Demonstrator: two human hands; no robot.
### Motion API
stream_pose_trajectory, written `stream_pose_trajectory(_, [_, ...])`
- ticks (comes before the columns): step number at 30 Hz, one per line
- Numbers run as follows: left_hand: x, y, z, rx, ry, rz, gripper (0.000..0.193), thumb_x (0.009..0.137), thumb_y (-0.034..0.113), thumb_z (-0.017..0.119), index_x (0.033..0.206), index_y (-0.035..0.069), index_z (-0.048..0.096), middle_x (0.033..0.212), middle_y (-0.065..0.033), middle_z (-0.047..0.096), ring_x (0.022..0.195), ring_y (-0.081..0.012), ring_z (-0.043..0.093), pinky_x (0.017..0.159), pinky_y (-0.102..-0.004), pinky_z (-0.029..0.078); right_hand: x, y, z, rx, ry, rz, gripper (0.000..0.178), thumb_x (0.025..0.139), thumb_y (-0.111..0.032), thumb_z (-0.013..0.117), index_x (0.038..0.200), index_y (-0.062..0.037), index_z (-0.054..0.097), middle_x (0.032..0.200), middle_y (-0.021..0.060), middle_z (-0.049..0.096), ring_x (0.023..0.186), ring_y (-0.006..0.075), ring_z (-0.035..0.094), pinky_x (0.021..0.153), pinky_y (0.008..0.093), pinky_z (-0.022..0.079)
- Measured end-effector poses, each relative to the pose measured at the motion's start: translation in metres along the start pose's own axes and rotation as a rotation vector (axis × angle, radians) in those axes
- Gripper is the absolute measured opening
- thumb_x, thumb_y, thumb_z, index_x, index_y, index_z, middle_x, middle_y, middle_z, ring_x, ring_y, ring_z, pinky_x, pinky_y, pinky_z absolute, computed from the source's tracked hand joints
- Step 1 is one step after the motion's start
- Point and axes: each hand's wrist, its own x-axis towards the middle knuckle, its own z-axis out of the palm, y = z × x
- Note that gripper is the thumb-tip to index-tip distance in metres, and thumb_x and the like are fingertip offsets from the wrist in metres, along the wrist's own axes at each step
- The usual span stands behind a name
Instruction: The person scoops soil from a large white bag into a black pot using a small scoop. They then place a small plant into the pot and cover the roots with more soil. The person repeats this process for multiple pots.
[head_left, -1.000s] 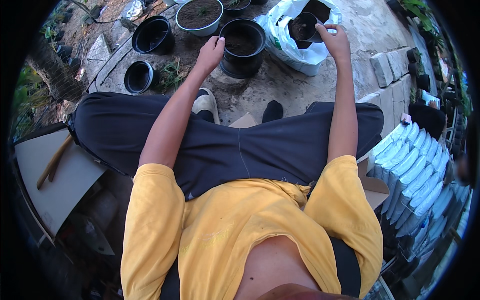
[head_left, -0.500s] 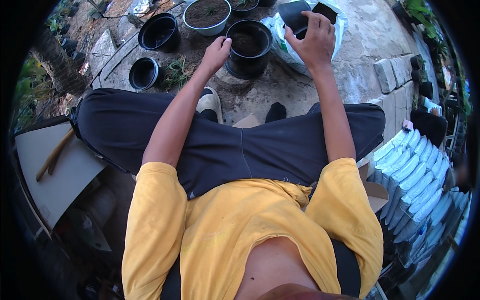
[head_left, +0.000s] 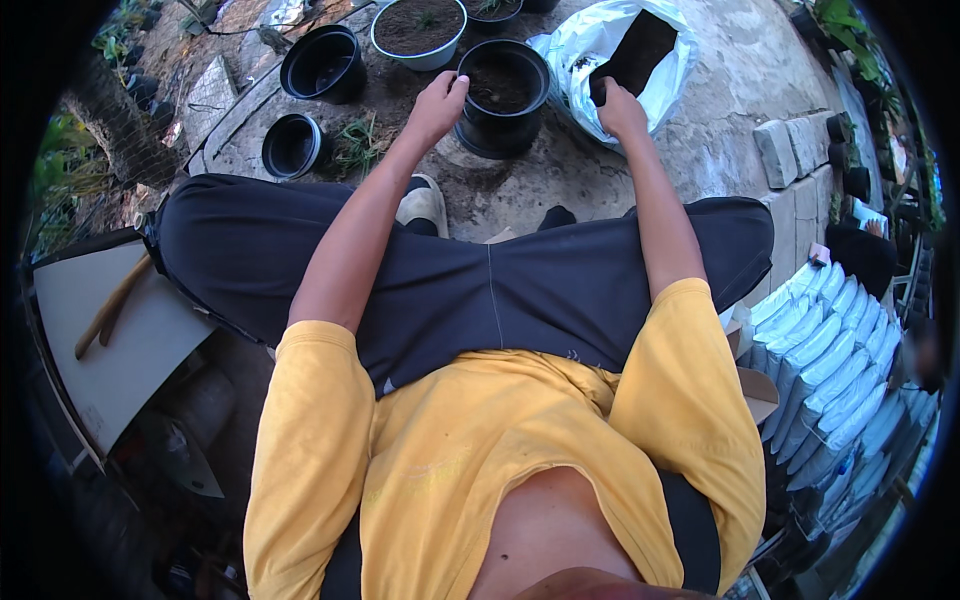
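My left hand [head_left: 437,108] grips the left rim of a round black plant pot [head_left: 500,133], its thumb at the edge. Dark soil lies inside this pot. To its right, my right hand [head_left: 622,110] reaches into an open white plastic bag [head_left: 672,88] that holds dark soil [head_left: 645,50]. Its fingers are closed and partly hidden, around a small black pot [head_left: 601,84] that shows only as a dark edge against the soil.
Left of my left hand are two black pots, a larger one [head_left: 323,65] and a smaller one [head_left: 290,147], and some grassy seedlings [head_left: 358,143]. A white-rimmed pot of soil [head_left: 418,32] stands behind. Concrete blocks [head_left: 790,150] and stacked filled bags [head_left: 825,340] are at right.
My right hand has gone down into the white bag with the small black pot, which was tilted above the opening before. My left hand keeps its hold on the pot's rim.
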Motion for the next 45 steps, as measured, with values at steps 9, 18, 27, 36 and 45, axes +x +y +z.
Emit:
stream_pose_trajectory(9, [0.004,-0.008,0.004,-0.041,-0.01,0.024,0.043,0.1,0.04,0.049,0.111,0.0,0.061,0.097,-0.0216,0.068,0.095,-0.0365,0.065,0.085,-0.0439,0.048,0.018,0.023,-0.017,0.744,0.072,0.147,0.061,0.079,-0.052,0.075,0.117,-0.0044,0.066,0.108,0.0177,0.072,0.1,0.0275,0.07,0.09,0.0367,0.053])
stream_pose_trajectory(18, [0.002,-0.007,0.003,-0.006,-0.017,-0.017,0.044,0.101,0.04,0.048,0.116,0.001,0.061,0.103,-0.0216,0.069,0.1,-0.0367,0.065,0.089,-0.044,0.048,-0.023,0.023,-0.119,0.65,0.262,0.13,0.061,0.08,-0.054,0.074,0.115,-0.0041,0.067,0.1,0.0154,0.074,0.096,0.0239,0.07,0.087,0.0349,0.053])
stream_pose_trajectory(27, [0.004,-0.014,0.001,0.008,-0.037,-0.003,0.043,0.103,0.038,0.047,0.117,-0.001,0.06,0.1,-0.0137,0.065,0.092,-0.0245,0.063,0.082,-0.0379,0.051,-0.088,-0.107,-0.136,0.347,0.459,-0.458,0.061,0.08,-0.044,0.08,0.125,-0.0095,0.06,0.117,0.0154,0.065,0.107,0.0305,0.066,0.09,0.039,0.055])
stream_pose_trajectory(36, [0.0,-0.006,-0.002,0.032,-0.033,0.004,0.043,0.101,0.039,0.049,0.113,-0.001,0.061,0.098,-0.0184,0.066,0.092,-0.0311,0.064,0.083,-0.0409,0.05,-0.047,-0.018,-0.1,-0.083,0.565,-0.088,0.065,0.075,-0.046,0.077,0.126,-0.0102,0.058,0.119,0.0174,0.061,0.11,0.0388,0.06,0.088,0.0493,0.053])
stream_pose_trajectory(45, [-0.002,-0.001,0.0,0.012,-0.029,-0.021,0.045,0.1,0.04,0.05,0.115,0.0,0.062,0.101,-0.022,0.069,0.099,-0.0344,0.066,0.088,-0.0417,0.048,-0.02,0.002,-0.013,0.021,0.156,-0.011,0.053,0.084,-0.037,0.073,0.127,-0.012,0.055,0.12,0.0189,0.065,0.109,0.0407,0.064,0.091,0.049,0.053])
